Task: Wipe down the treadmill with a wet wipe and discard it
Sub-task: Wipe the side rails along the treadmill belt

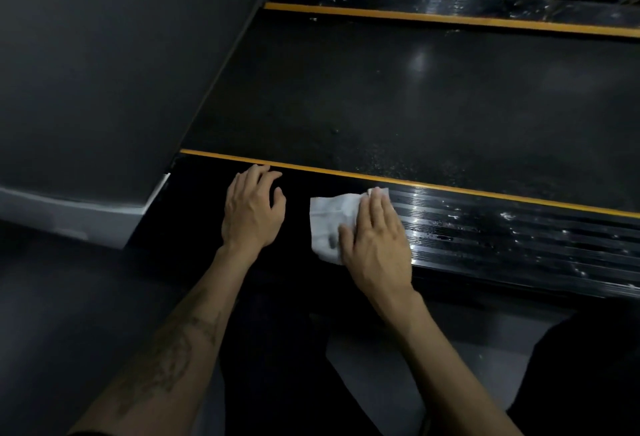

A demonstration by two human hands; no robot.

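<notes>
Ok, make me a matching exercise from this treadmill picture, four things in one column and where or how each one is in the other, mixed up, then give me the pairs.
Things
1. crumpled white wet wipe
2. bare left hand
3. ridged black side rail
4. thin yellow stripe

States
A. runs between the rail and the dark walking belt
B. rests on the rail with loosely curled fingers, holding nothing
C. pressed flat under the right hand
D. glossy with wet streaks to the right of the wipe

Pairs: 1-C, 2-B, 3-D, 4-A
</notes>
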